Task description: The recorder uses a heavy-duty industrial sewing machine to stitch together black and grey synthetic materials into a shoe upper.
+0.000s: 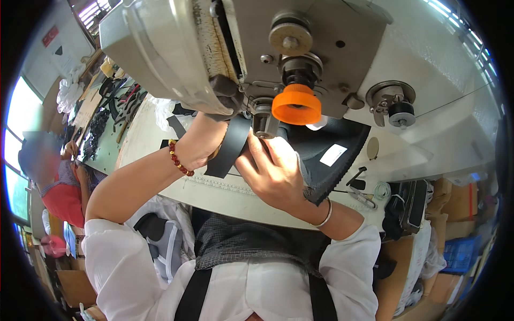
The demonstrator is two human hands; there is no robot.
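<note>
My right hand [273, 174] is under the sewing machine's needle area, beside the metal presser parts [263, 119]. Its bent fingers are closed on the edge of a black fabric piece [316, 140]. This piece spreads behind and right of the hand, down to the wrist, and bears a white label [333, 154]. My left hand [202, 143] is up against the machine head, its fingers hidden by the head and a wide black strip [235, 147]. The strip hangs in a curve between my hands. An orange knob [296, 104] sits above the right hand.
The sewing machine head [160, 53] looms over the pale table [214, 200], which has a ruler scale. Snips [363, 199] and a coil of cord [382, 190] lie at right. Another person [61, 192] works at a cluttered bench on the left. A blue crate [459, 254] and cartons stand at right.
</note>
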